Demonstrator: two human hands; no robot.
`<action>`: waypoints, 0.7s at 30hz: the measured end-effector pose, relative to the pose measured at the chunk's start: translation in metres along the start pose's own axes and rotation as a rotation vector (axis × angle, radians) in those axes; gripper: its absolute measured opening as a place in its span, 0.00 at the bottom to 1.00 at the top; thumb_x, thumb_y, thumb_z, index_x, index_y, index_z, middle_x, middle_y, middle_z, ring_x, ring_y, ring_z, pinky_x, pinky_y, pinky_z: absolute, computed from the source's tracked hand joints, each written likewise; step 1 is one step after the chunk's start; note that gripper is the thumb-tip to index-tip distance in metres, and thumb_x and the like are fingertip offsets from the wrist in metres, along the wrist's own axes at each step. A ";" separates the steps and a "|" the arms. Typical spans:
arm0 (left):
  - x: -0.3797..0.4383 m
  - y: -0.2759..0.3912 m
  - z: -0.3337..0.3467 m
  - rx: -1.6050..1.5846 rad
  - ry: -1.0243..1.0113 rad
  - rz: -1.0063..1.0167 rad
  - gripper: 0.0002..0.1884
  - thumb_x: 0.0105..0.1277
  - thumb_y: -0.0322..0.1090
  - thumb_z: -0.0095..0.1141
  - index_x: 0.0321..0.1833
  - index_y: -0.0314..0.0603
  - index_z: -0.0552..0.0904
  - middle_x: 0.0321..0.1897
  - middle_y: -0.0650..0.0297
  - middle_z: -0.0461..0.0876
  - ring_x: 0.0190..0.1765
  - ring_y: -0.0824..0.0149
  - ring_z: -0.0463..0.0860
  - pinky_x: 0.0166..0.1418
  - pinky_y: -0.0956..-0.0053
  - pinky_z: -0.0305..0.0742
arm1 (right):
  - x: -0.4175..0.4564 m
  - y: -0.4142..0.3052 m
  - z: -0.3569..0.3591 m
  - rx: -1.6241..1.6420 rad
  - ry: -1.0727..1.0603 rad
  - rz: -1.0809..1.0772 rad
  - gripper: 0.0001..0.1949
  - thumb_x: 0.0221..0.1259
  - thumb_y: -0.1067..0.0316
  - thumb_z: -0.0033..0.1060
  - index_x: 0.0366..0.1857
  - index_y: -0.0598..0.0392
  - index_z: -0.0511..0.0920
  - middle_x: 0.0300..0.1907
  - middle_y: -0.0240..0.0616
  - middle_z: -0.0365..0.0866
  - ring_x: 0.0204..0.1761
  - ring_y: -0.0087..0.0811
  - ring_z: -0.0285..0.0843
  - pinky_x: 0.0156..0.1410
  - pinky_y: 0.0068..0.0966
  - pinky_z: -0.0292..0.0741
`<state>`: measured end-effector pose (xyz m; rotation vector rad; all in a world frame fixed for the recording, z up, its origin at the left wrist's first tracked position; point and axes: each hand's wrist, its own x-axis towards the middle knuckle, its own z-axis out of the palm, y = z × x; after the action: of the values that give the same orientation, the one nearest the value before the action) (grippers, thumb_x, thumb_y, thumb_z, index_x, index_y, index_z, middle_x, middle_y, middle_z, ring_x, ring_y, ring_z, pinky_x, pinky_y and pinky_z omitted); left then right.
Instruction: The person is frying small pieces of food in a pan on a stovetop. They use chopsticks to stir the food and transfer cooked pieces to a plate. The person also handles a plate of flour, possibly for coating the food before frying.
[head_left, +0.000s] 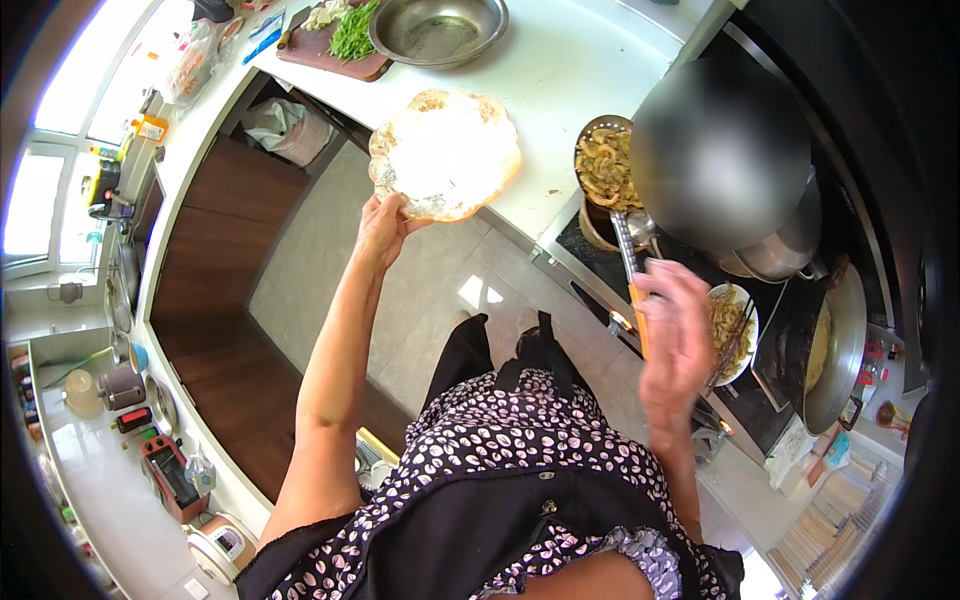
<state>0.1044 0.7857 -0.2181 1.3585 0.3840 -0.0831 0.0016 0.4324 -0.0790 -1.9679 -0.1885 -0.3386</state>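
My left hand (386, 232) grips the near rim of a scalloped-edge dish (446, 161), its middle washed out by glare. The dish is held up over the floor and the counter's edge. My right hand (675, 330), blurred, is beside the orange handle (639, 307) of a perforated skimmer, with its fingers loosely spread. Whether the fingertips touch that handle is unclear. The skimmer (625, 232) holds browned, fried-looking food pieces (604, 169) and lies over a pot (596, 225) on the stove.
A plate of food (731, 330) with chopsticks stands on the stove beside a large wok (836, 352). A round blurred patch hides part of the stove. Toward the back, a steel basin (439, 30) sits beside a cutting board (322, 46) with chopped greens (354, 34).
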 end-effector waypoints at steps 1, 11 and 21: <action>-0.009 0.017 -0.001 -0.068 0.016 -0.093 0.19 0.65 0.23 0.43 0.58 0.21 0.67 0.56 0.45 0.77 0.56 0.51 0.83 0.52 0.56 0.87 | 0.004 -0.002 0.024 0.140 -0.032 0.073 0.15 0.69 0.75 0.50 0.57 0.62 0.75 0.56 0.44 0.75 0.57 0.35 0.78 0.57 0.30 0.77; -0.049 0.053 -0.039 -0.419 -0.136 -0.281 0.29 0.61 0.20 0.43 0.68 0.26 0.61 0.61 0.45 0.74 0.57 0.50 0.82 0.56 0.54 0.85 | 0.103 0.053 0.205 0.976 -0.295 0.604 0.36 0.73 0.43 0.45 0.69 0.67 0.60 0.68 0.53 0.66 0.68 0.38 0.68 0.71 0.33 0.68; -0.002 0.070 -0.104 -0.400 -0.409 -0.284 0.28 0.75 0.47 0.49 0.70 0.34 0.66 0.63 0.54 0.76 0.63 0.59 0.78 0.65 0.57 0.75 | 0.161 0.022 0.211 0.963 -0.571 0.691 0.24 0.70 0.60 0.49 0.64 0.67 0.68 0.56 0.48 0.80 0.54 0.34 0.83 0.61 0.28 0.80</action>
<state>0.0985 0.9007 -0.1689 0.8573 0.2284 -0.4865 0.1918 0.6122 -0.1270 -1.0151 -0.0076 0.6712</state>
